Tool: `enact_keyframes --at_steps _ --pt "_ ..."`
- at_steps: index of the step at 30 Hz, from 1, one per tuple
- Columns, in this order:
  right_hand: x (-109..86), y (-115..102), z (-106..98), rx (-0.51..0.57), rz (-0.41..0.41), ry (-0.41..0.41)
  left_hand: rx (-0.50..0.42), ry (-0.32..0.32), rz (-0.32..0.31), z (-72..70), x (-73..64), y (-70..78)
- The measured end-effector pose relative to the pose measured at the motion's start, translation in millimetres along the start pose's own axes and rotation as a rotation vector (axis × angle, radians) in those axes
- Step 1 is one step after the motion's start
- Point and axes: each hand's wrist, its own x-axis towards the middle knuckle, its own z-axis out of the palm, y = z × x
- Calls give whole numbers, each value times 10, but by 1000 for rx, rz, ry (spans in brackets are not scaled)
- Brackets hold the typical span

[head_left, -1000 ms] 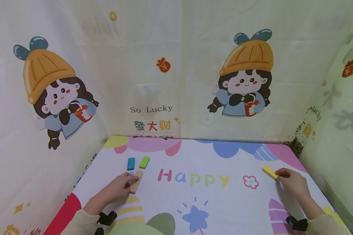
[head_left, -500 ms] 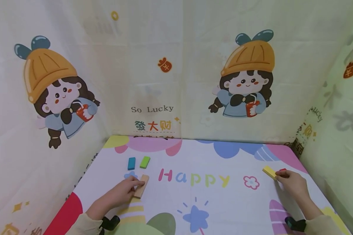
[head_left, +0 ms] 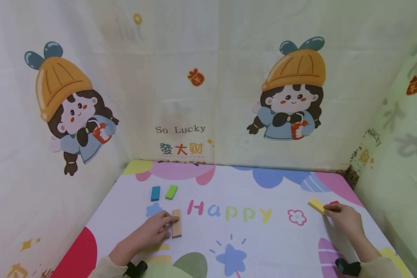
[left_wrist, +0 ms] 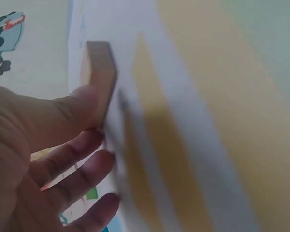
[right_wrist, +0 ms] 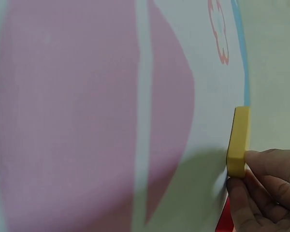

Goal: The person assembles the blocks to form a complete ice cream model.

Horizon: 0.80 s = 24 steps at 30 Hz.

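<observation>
A plain wooden block [head_left: 177,227] is pinched by my left hand [head_left: 155,229], left of the table's middle. In the left wrist view, the thumb presses on the wooden block [left_wrist: 100,72] while the other fingers spread below it. Over at the right side, my right hand [head_left: 345,221] pinches the near end of a yellow block [head_left: 316,205]. The right wrist view has thumb and finger at the lower end of that yellow block [right_wrist: 239,140]. A red block [head_left: 334,202] lies just behind the right hand, mostly hidden by it.
A blue block [head_left: 155,193] and a green block [head_left: 171,192] lie side by side beyond the left hand. The tabletop [head_left: 264,247] carries printed shapes and the word Happy. Patterned cloth walls [head_left: 229,96] enclose its back and sides.
My left hand has moved right and toward me with the wooden block, which has turned from slanted to nearly straight. The right hand and yellow block have shifted very slightly left.
</observation>
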Motion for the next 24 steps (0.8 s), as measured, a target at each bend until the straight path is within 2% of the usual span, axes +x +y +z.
enact_keyframes --at_steps 6,9,20,24 --pt "-21 -60 14 -18 -27 4 152 47 34 72 14 104" --pt "-32 -83 5 -30 -31 -3 180 60 47 105 33 156" --pt "-41 -142 49 16 12 -33 96 9 11 168 94 371" --pt "-38 -127 40 16 28 -37 112 -19 -15 193 154 452"
